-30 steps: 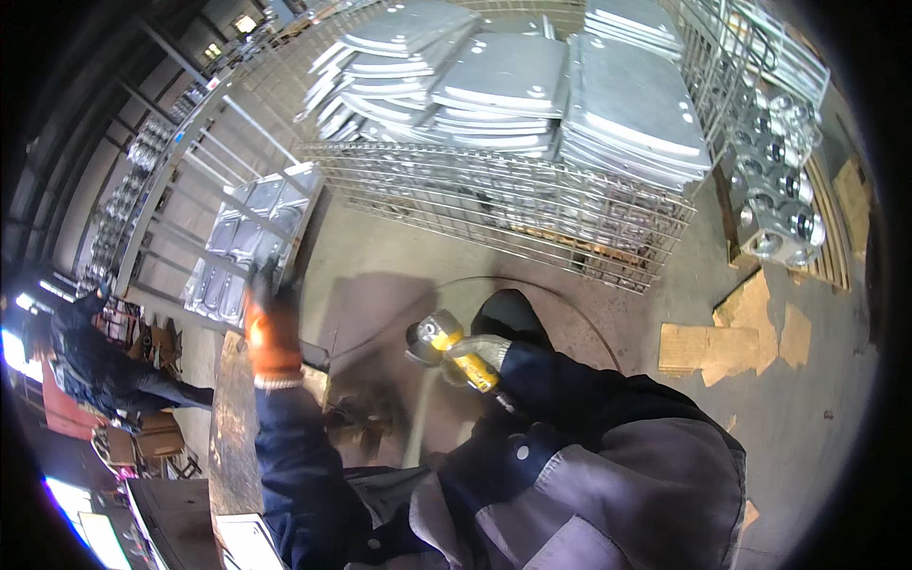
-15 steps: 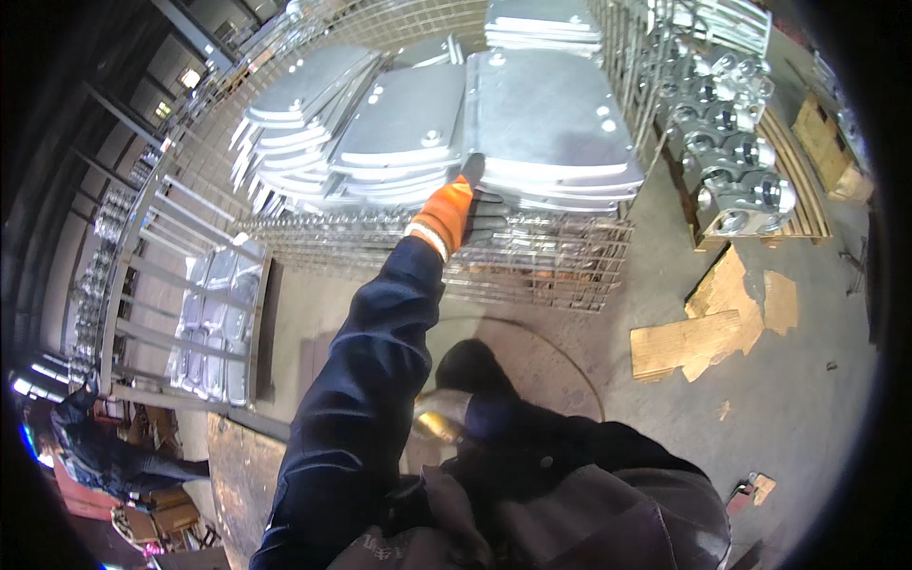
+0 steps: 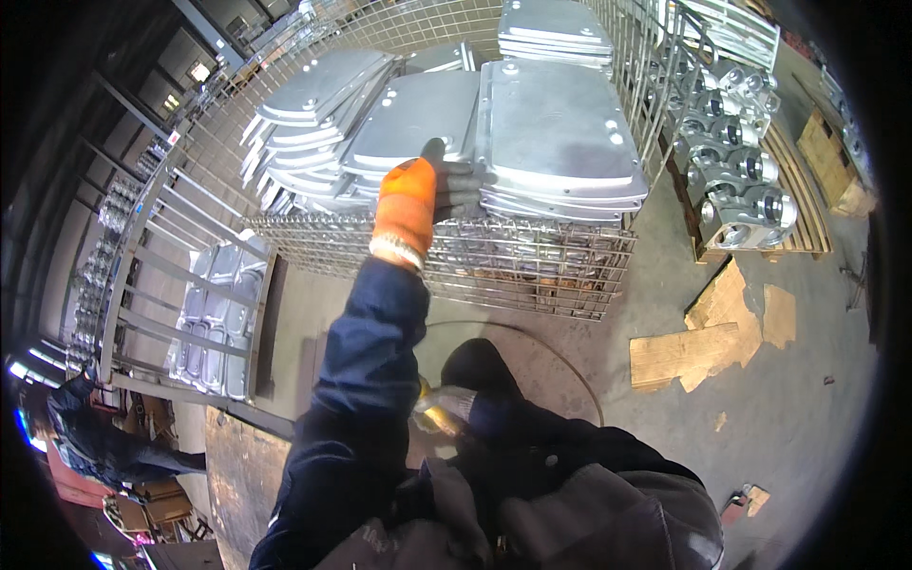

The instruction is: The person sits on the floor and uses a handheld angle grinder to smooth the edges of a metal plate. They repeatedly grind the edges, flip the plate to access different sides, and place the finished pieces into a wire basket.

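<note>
My left hand (image 3: 425, 197), in an orange glove with dark fingers, reaches over the near edge of a wire mesh basket (image 3: 532, 261). Its thumb and fingers are stretched out and apart. It lies over the front of the middle stack of grey metal plates (image 3: 408, 119); whether the fingertips touch the plates cannot be made out. Just right of it stands a neater stack of plates (image 3: 560, 123), with white edges and round holes at the corners. To the left is a fanned-out stack (image 3: 318, 85). My right hand does not show clearly anywhere.
Shiny metal castings (image 3: 746, 176) stand on a wooden pallet at the right. Torn cardboard (image 3: 684, 351) lies on the floor. A railed metal rack (image 3: 133, 275) with wrapped parts is at the left, near a wooden board (image 3: 242, 470). Another person (image 3: 95, 446) stands at the lower left.
My left hand has shifted left, from the gap beside the right stack to the front of the middle stack. The basket and plates sit slightly lower in the picture.
</note>
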The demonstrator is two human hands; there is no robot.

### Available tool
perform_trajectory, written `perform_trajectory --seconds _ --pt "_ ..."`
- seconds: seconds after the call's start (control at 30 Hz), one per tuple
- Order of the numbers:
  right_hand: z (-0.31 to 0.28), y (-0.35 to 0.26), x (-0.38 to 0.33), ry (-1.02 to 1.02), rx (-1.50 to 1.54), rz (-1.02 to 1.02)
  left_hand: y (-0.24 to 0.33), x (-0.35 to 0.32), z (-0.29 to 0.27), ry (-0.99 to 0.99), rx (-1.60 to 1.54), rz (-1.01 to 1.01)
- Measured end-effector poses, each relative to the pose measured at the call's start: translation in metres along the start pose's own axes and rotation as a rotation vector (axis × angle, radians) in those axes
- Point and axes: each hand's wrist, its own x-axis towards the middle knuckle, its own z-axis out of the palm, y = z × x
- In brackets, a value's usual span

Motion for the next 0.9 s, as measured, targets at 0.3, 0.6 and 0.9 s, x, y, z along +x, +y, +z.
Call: perform_trajectory --seconds 0.3,0.6,0.9 --pt "-0.002 0.002 0.004 0.095 -0.018 -0.024 -0.004 0.030 0.024 -0.111 0.516 -0.029" --pt "-0.001 -0.024 0.000 0.112 0.002 -0.020 -0.004 0.063 0.082 -0.321 -0.354 0.161" --pt "0.016 -0.033 0.014 0.164 0.053 0.122 -0.029 0.060 0.062 -0.150 -0.505 0.501"
